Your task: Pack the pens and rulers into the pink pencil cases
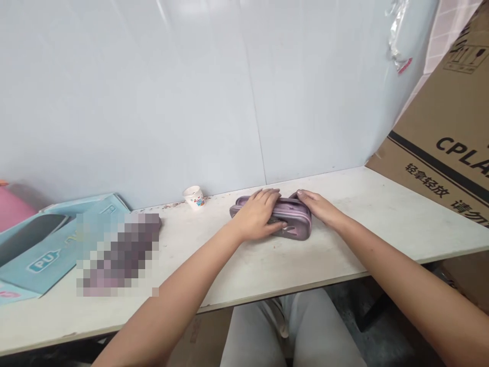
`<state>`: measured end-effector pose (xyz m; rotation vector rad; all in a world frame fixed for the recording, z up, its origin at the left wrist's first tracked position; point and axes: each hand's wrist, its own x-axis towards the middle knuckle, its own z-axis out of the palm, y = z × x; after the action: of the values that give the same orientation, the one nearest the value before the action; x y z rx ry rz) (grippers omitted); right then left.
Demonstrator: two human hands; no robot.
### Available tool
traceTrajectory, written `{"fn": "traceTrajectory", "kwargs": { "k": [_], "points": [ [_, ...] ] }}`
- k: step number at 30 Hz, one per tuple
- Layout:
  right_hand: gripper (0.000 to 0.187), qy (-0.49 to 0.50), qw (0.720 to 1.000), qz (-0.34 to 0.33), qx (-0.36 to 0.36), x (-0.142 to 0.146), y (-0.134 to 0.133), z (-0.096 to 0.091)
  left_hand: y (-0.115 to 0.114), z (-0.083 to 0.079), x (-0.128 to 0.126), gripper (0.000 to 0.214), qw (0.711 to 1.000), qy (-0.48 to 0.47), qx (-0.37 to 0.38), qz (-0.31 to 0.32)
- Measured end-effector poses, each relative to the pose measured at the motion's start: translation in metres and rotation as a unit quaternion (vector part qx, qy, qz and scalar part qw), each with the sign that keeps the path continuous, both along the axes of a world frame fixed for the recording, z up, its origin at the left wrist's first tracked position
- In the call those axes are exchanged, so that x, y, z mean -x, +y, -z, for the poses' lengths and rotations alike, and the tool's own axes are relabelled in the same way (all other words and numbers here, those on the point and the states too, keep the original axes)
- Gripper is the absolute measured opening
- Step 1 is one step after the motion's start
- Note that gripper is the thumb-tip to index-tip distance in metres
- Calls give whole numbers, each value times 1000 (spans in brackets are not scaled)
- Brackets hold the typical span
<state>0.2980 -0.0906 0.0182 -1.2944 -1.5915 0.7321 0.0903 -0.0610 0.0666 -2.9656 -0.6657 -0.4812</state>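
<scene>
A purple pencil case (300, 227) with a moulded front lies on the white table near the wall, its long side toward me. Along its upper edge a dark gap shows, so it looks partly open there. My left hand (256, 216) grips the left and middle part, fingers over the top and thumb against the front. At the right end, my right hand (318, 206) has its fingertips closed on the upper corner of the case. Whether they hold the zip pull or the rim, I cannot tell. The left hand covers part of the case's front.
A paper cup (194, 197) stands by the wall, with small dark crumbs around it. To the left lie a light blue printed box (57, 250) and a pixelated purple object (122, 257). A large cardboard carton (439, 132) leans at the right. The table's front edge is close to my legs.
</scene>
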Motion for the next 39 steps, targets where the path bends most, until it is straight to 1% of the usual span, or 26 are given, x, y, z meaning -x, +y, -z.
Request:
{"fn": "traceTrajectory", "kwargs": {
  "k": [2, 4, 6, 8, 10, 12, 14, 17, 20, 23, 26, 28, 29, 31, 33, 36, 39],
  "points": [
    [52, 31, 999, -26, 0, 1, -9, -4, 10, 1, -5, 63, 1000, 18, -1, -21],
    [52, 31, 999, -11, 4, -2, -15, -3, 17, 4, -8, 53, 998, 37, 0, -43],
    [53, 31, 999, 10, 12, -7, -18, 3, 21, 7, -6, 45, 997, 34, -10, -66],
    [53, 25, 999, 13, 21, -9, -18, 11, 23, 7, 2, 40, 995, 6, -25, -97],
    [53, 5, 1000, -5, 27, -5, -17, 17, 25, 5, 13, 38, 989, -32, -26, -141],
    [56, -16, 999, -32, 30, 7, -15, 20, 25, 1, 28, 37, 980, -70, -7, -188],
    [57, -31, 997, -61, 25, 24, -10, 20, 24, -3, 42, 36, 972, -95, 18, -214],
    [48, -41, 996, -81, 12, 52, -2, 19, 20, -4, 61, 36, 969, -107, 32, -221],
    [29, -66, 996, -64, 8, 70, 4, 19, 16, -3, 75, 36, 967, -111, 28, -229],
    [24, -115, 992, -53, -1, 75, 3, 20, 13, 0, 82, 37, 964, -106, 14, -243],
    [24, -186, 982, -28, -26, 72, -3, 19, 12, 2, 80, 39, 964, -94, -7, -250],
    [27, -267, 963, 15, -44, 69, -8, 18, 10, 4, 75, 41, 962, -86, -20, -257],
    [29, -317, 946, 41, -57, 67, -11, 19, 9, 5, 72, 41, 961, -81, -26, -262],
    [31, -418, 899, 88, -95, 64, -16, 21, 7, 8, 65, 43, 960, -68, -41, -270],
    [31, -495, 850, 118, -136, 60, -21, 26, 5, 10, 59, 44, 960, -55, -54, -269],
    [30, -567, 789, 143, -188, 47, -27, 30, 2, 14, 51, 44, 965, -43, -68, -251],
    [30, -629, 726, 143, -238, 28, -33, 26, -2, 18, 42, 46, 970, -34, -80, -225]
  ]
}}
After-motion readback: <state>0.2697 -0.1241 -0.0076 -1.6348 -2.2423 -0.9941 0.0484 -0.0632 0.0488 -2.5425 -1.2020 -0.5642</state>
